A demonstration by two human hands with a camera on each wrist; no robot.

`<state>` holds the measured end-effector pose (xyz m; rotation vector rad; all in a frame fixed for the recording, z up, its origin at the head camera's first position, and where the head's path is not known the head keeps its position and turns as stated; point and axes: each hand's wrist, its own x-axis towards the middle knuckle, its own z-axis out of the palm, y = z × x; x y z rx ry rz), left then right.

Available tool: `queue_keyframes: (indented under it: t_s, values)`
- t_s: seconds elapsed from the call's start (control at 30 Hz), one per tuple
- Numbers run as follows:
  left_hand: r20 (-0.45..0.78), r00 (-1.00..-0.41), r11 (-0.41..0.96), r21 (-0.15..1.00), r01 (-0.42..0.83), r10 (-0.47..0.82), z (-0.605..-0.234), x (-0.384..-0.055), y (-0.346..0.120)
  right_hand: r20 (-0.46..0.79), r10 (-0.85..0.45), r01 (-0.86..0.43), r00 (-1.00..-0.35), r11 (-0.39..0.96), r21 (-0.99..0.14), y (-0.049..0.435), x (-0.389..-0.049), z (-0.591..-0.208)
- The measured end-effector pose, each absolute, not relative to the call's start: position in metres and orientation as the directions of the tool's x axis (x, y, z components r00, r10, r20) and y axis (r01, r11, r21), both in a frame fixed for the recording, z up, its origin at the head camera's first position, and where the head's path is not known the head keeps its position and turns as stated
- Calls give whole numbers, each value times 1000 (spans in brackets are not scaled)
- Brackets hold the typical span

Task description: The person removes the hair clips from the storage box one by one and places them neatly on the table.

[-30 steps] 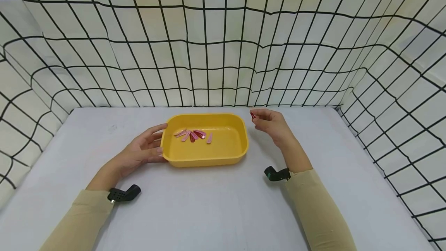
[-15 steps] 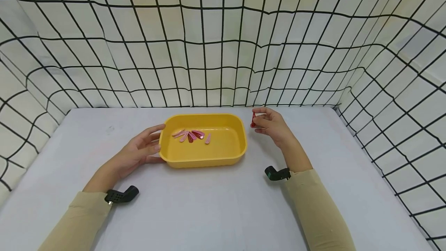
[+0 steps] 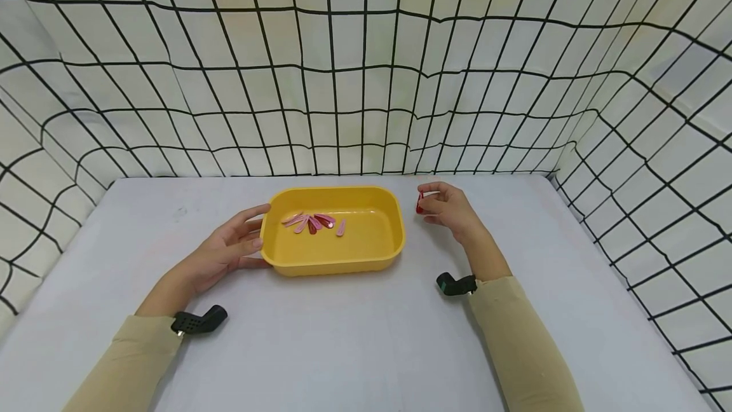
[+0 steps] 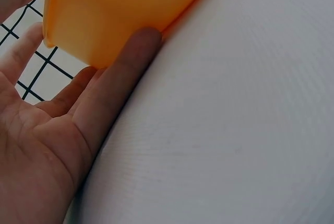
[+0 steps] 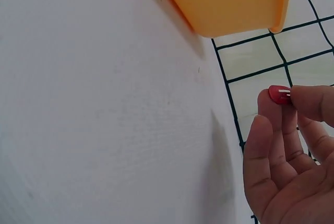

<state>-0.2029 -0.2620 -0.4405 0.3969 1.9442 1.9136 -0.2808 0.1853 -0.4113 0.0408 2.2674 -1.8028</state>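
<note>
My left hand rests against the left end of a yellow plastic tray, its fingers spread and only lightly bent. The left wrist view shows the thumb laid along the tray's outer wall. Inside the tray, toward its left side, several pink and red snap hair clips lie fanned together; a single pink hair clip lies apart to their right. Right of the tray, above the table, my right hand pinches a red hair clip between thumb and fingers, which partly hide it.
A white-covered table carries the tray. Black grid netting before pale cloth rises behind the table and along both sides. Both wrists wear black camera bands, the left band and the right band.
In my right hand the red clip has turned to hang upright, and the hand has shifted slightly right and lower. My left hand keeps its place at the tray; the clips inside lie as before.
</note>
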Motion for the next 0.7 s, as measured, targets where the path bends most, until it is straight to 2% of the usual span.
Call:
queue_keyframes:
  t_s: [0.27,0.7]
  values:
    - [-66,-886,30,998,-59,460,-442,-203,-263,-243,-134,181,-961,363,-914,191,-285,-421]
    - [-54,-889,14,998,-53,454,-444,-204,-264,-295,-180,191,-938,440,-877,191,-287,-422]
